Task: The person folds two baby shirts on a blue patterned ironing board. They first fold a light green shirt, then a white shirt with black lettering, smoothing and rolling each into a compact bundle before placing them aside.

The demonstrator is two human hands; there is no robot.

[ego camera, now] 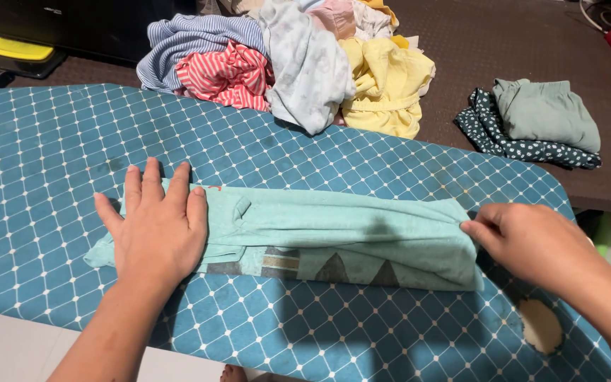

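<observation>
Mint-green garment [334, 237] lies across the middle of the ironing board [51, 141], already folded lengthwise into a long narrow band with a patterned strip showing along its near edge. From where I sit, my left hand [158, 226] rests flat on the band's left end, fingers spread and pressing the cloth down onto the board. My right hand [532, 244] is at the band's right end, thumb and fingertips pinched on the edge of the fabric there; the other fingers are curled.

As I judge it, the lengthwise folds are done, and what remains is bringing the ends together crosswise and setting the piece aside.

Beyond the board's far edge sits a heap of unfolded clothes [291, 60]: blue-striped, red-striped, pale grey and yellow pieces, so plenty looks unsorted. Off the board's far right corner, two folded items [542, 120] lie stacked on the dark brown surface, a sage-green one on top of a dark dotted one, which I take as finished work. Near the board's near right edge the cover has a worn hole [540, 325].
</observation>
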